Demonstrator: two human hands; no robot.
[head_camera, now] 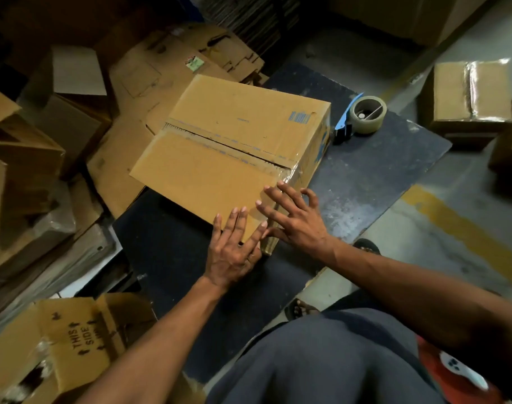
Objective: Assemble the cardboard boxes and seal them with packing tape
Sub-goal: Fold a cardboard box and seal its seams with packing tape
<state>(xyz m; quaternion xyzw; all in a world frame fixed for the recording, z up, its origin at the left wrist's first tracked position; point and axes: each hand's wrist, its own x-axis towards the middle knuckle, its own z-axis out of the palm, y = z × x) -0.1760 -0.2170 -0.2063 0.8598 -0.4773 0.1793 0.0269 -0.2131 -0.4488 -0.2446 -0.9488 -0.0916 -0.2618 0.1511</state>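
Head view: dark trousers (321, 360) fill the lower right of the frame. Above them, a dark counter (374, 176) stands on a concrete floor (467, 199) with yellow lines; flattened cartons (138, 91) lie at upper left. Cardboard box (228, 150) rests at frame centre, its flaps closed and taped. Left hand (234, 249) and right hand (298, 220) press flat on its near corner, each grip wide, fingers straight. Tape dispenser (362, 115) sits just right of the box.

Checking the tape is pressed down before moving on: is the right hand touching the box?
Touching. The head view shows the right hand lying flat, fingers spread, on the near corner of the box, over the clear tape there.
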